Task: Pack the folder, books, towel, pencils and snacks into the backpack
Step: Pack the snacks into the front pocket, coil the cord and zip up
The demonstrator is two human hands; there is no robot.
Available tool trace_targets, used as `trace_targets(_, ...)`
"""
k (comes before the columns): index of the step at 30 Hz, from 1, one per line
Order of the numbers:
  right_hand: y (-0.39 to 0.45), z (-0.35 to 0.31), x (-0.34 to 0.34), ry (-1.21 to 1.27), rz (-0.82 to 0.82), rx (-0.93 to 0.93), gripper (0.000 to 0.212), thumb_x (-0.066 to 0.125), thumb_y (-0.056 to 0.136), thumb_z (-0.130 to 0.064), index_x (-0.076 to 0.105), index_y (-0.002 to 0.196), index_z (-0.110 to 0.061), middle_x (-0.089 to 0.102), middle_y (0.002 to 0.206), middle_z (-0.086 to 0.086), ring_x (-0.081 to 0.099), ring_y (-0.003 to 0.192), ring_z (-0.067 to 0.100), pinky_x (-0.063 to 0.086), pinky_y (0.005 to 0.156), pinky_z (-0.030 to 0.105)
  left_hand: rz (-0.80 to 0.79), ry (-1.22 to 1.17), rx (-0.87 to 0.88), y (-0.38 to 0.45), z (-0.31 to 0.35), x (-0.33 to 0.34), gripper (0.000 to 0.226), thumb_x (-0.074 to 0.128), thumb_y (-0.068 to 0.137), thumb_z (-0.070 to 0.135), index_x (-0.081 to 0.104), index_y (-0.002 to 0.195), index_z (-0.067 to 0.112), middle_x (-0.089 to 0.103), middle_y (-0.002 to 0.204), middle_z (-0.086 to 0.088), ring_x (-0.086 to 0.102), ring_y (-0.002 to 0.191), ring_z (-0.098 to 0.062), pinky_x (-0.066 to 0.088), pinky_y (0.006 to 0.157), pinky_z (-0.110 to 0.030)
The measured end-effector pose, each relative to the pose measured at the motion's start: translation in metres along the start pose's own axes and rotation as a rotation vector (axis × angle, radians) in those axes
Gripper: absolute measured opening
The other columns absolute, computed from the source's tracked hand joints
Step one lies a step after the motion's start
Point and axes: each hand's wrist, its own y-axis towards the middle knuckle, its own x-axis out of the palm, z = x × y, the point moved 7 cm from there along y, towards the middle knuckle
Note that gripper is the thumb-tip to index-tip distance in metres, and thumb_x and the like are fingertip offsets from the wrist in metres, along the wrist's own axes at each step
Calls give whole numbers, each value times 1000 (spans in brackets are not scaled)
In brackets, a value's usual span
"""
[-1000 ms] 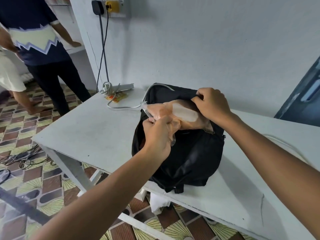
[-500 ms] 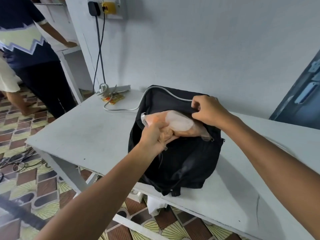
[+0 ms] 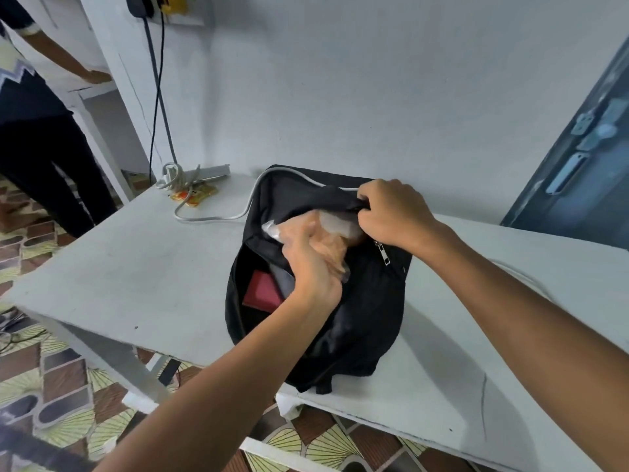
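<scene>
Fingers of left hand [image 3: 311,267] grip snack bag [image 3: 326,233]; right hand [image 3: 391,212] pinches backpack [image 3: 357,311] rim.

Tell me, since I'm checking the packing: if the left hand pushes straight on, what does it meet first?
Probably the backpack's inside: the left hand is pushing the snack bag into the opening that the right hand holds up. Depth is unclear.

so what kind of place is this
Probably a plain workroom or utility room, not a home desk: a bare white table against a painted wall, patterned floor tiles, a wall socket with cables trailing to the table, and another person standing at a second table.
</scene>
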Motion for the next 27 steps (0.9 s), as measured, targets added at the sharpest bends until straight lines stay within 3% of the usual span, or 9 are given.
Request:
trace_targets(3, 0, 6, -7, 19, 54, -15, 6, 46, 74, -3, 51, 71, -3, 55, 66, 13, 48, 65, 36, 40, 60, 36, -90, 124, 33, 6, 7, 20, 68, 50, 73, 32, 46, 123, -14, 55, 71, -21, 58, 64, -31, 50, 59, -33)
trace_targets(5, -1, 10, -8, 20, 31, -35, 11, 45, 75, -3, 44, 65, -8, 49, 61, 10, 44, 63, 34, 29, 55, 33, -169, 264, 50, 14, 15, 33, 41, 45, 86, 21, 49, 109, -13, 59, 65, -22, 59, 60, -33, 53, 57, -34)
trace_targets(7, -3, 13, -7, 13, 9, -55, 14, 45, 76, -3, 42, 65, -11, 48, 60, 9, 42, 63, 33, 23, 56, 33, -254, 330, 26, 23, 23, 41, 22, 40, 93, 9, 53, 105, -4, 67, 79, -21, 63, 66, -32, 55, 58, -37)
trace_targets(10, -3, 9, -2, -2, -26, -94, 14, 44, 77, -5, 41, 66, -12, 50, 64, 10, 45, 66, 34, 33, 58, 36, -185, 460, -46, 34, 30, 36, 20, 41, 95, 6, 58, 104, 9, 67, 95, -11, 64, 69, -23, 56, 51, -34)
trace_targets(13, -1, 3, 1, -49, -11, -85, 15, 45, 80, -9, 42, 66, -14, 52, 68, 8, 49, 70, 35, 36, 59, 35, -100, 591, -100, 37, 30, 26, 11, 47, 96, 14, 57, 97, 12, 62, 79, -5, 58, 50, -13, 53, 44, -26)
trace_targets(15, 1, -2, 1, -94, 94, -75, 5, 49, 83, -13, 54, 84, -12, 60, 79, 10, 56, 76, 37, 41, 62, 35, -95, 623, -67, 36, 28, 23, 15, 47, 97, 19, 58, 100, 9, 58, 69, -4, 54, 40, -9, 54, 46, -26)
trace_targets(19, 9, -30, 22, -133, 215, -235, 34, 62, 81, -13, 58, 115, -8, 62, 98, 15, 60, 86, 36, 46, 58, 37, -100, 547, 35, 33, 15, 17, 42, 36, 100, 36, 54, 112, 0, 59, 63, -12, 62, 49, -22, 56, 50, -39)
trace_targets(23, 26, -46, 35, -16, 217, -255, 23, 58, 90, -27, 66, 105, -11, 65, 99, 7, 60, 91, 28, 51, 69, 39, -136, 551, -53, 34, 9, 10, 67, 23, 101, 53, 58, 112, -4, 55, 48, -14, 54, 39, -26, 49, 46, -33)
trace_targets(27, 33, -48, 31, 108, 282, -218, 35, 52, 95, -33, 63, 73, -7, 64, 73, 4, 59, 70, 27, 37, 59, 32, -169, 598, -108, 27, 17, 15, 52, 24, 105, 37, 59, 116, 0, 63, 58, -11, 62, 47, -24, 52, 44, -31)
